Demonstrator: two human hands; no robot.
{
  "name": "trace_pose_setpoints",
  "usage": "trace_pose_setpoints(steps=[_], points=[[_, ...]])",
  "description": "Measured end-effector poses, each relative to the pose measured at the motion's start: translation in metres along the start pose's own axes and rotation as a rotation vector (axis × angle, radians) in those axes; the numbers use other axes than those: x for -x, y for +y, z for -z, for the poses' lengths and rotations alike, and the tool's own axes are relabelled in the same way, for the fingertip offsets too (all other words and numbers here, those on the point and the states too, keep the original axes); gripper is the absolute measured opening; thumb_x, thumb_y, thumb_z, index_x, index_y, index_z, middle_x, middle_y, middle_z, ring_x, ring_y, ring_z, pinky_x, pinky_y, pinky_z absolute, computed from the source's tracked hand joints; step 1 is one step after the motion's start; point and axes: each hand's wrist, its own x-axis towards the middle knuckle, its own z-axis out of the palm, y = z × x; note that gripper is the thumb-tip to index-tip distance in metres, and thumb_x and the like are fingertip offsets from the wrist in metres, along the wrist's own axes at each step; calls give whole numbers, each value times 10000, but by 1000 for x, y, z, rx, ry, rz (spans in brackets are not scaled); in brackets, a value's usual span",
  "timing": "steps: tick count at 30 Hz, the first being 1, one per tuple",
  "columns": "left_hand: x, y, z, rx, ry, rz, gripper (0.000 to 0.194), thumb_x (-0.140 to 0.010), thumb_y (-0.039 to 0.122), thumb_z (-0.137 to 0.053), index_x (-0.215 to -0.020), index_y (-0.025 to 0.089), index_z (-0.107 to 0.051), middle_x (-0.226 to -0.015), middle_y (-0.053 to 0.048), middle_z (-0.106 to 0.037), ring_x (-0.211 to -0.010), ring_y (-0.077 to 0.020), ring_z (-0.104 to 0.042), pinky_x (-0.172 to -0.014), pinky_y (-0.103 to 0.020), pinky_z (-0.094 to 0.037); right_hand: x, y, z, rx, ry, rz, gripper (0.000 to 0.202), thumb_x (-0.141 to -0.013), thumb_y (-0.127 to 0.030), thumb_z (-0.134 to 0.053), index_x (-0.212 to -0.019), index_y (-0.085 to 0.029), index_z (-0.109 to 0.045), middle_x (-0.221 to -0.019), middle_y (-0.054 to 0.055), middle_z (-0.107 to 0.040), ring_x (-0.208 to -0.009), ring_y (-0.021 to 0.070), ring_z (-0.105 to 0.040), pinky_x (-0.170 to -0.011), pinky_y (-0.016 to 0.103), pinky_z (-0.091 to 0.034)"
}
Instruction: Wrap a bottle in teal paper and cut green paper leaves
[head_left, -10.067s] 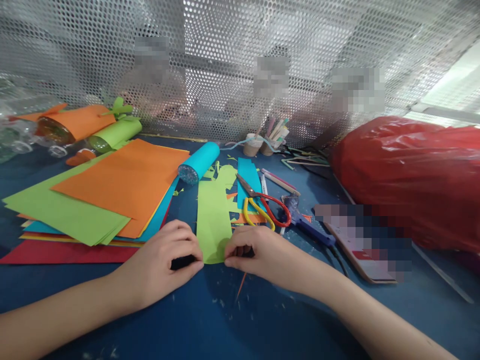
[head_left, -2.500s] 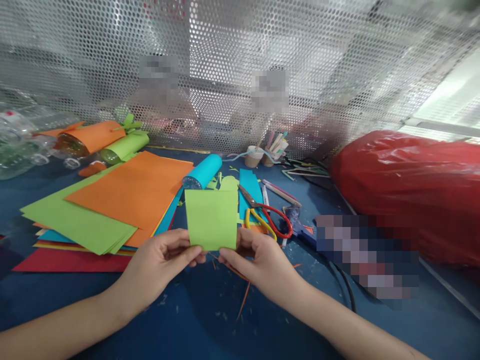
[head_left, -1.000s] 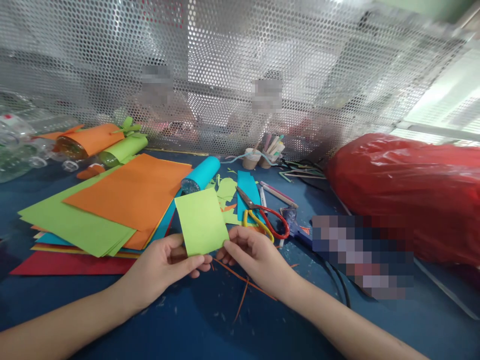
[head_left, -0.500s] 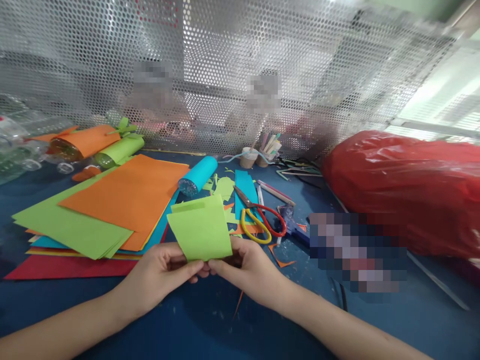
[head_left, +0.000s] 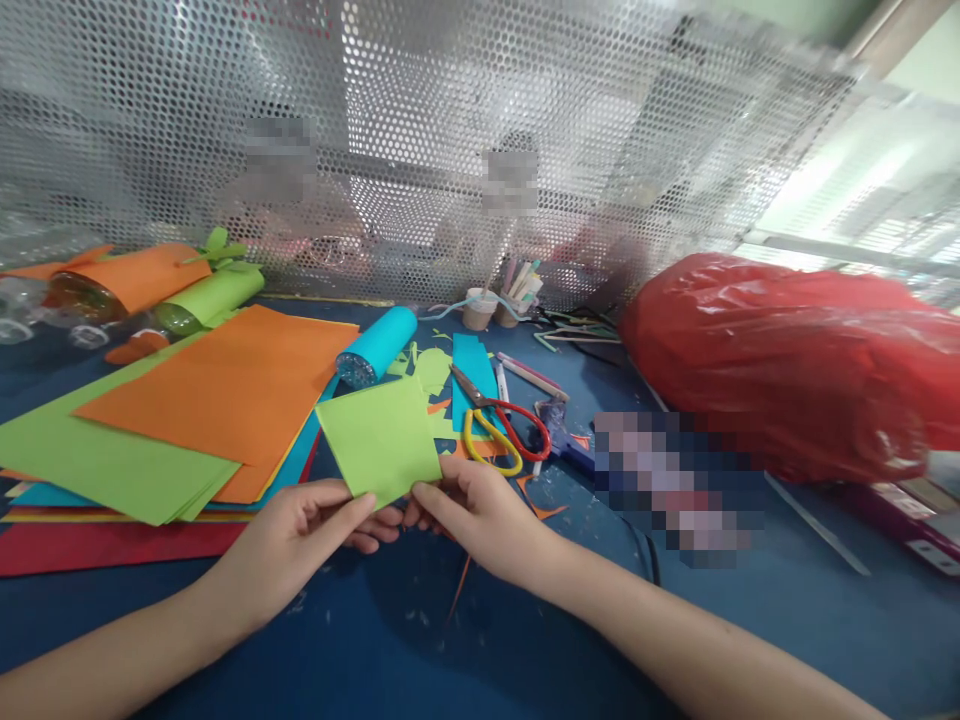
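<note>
A folded piece of light green paper point(head_left: 382, 440) is held up above the blue table, roughly square, its layers lying nearly flat together. My left hand point(head_left: 319, 525) pinches its lower left corner between thumb and fingers. At the lower right corner, my right hand point(head_left: 476, 505) grips it the same way. Just beyond the paper lie scissors point(head_left: 499, 425) with one red and one yellow handle. Green paper scraps point(head_left: 431, 370) and blue paper strips point(head_left: 474, 375) surround the blades. A blue paper-wrapped bottle point(head_left: 377, 345) rests behind the green piece.
Coloured paper sheets point(head_left: 225, 400) are stacked on the left, with orange point(head_left: 150, 280) and green wrapped bottles behind. A blue glue gun point(head_left: 570, 445) lies right of the scissors. Cups of pens point(head_left: 517, 290) stand by the perforated metal screen point(head_left: 420, 130). A red plastic bag point(head_left: 765, 360) bulges at right.
The green paper's top flap, which stood apart, now lies almost even with the other layer. My left fingers have loosened and spread a little under it. The view has shifted slightly right.
</note>
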Motion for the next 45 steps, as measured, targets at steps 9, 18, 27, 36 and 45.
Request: trace_pose_setpoints(steps=[9, 18, 27, 36, 45], points=[[0, -2, 2, -6, 17, 34, 248, -845, 404, -630, -839, 201, -771, -872, -53, -786, -794, -198, -734, -694, -224, -591, -4, 3, 4, -78, 29, 8, 385, -965, -410, -405, -718, -167, -572, -699, 36, -641, -629, 125, -589, -598, 246, -479], [-2, -4, 5, 41, 10, 42, 228, -841, 379, -640, -847, 192, -771, -837, -50, -786, -766, -193, -734, -667, -234, -592, 1, -1, 3, -156, 158, 157, 322, -867, -265, -607, -1148, -258, -448, -674, -64, -553, -564, 104, -536, -565, 250, -468], [0, 2, 0, 81, 78, 27, 168, -797, 330, -686, -799, 197, -789, -777, -70, -784, -720, -219, -736, -626, -256, -586, 5, -10, 2, -260, 176, 101, 208, -862, -324, -605, -1001, -243, -472, -561, -79, -579, -443, 85, -521, -484, 215, -459], [0, 2, 0, 64, 80, 13, 298, -787, 465, -675, -767, 191, -791, -803, -92, -784, -740, -246, -730, -680, -298, -589, 5, -14, 4, -319, 57, 69, 209, -888, -398, -511, -862, -194, -547, -778, 30, -656, -638, 138, -617, -566, 255, -492], [3, 2, 3, 133, 24, 10, 232, -787, 423, -697, -873, 230, -792, -904, -52, -781, -823, -256, -709, -752, -307, -569, 5, -15, 17, -78, 85, 8, 426, -958, -495, -370, -814, -183, -621, -780, 26, -573, -715, 154, -531, -615, 254, -425]])
